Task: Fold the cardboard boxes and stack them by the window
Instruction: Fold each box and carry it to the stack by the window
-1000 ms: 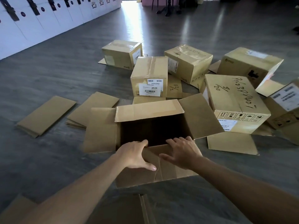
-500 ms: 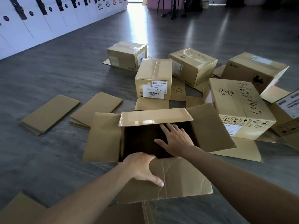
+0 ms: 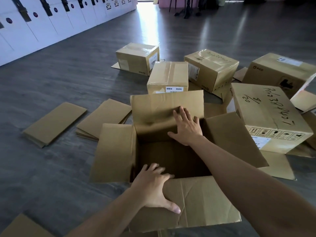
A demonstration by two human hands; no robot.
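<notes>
Head view: open brown cardboard box (image 3: 118, 151) is sitting on the grey floor (image 3: 51, 82) directly ahead, all four flaps out. Right hand (image 3: 186, 129), fingers spread flat, is pressing the far flap (image 3: 162, 106), which is standing upright beyond it. Left hand (image 3: 153, 187) is gripping the near flap's (image 3: 205, 202) fold, thumb outside. Right hand is nearer the far flap.

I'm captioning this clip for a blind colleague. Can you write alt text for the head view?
A person's right hand presses flat against the raised far flap of an open cardboard box on a grey floor, while the left hand grips its near flap. Taped boxes and flattened cardboard lie around.
</notes>
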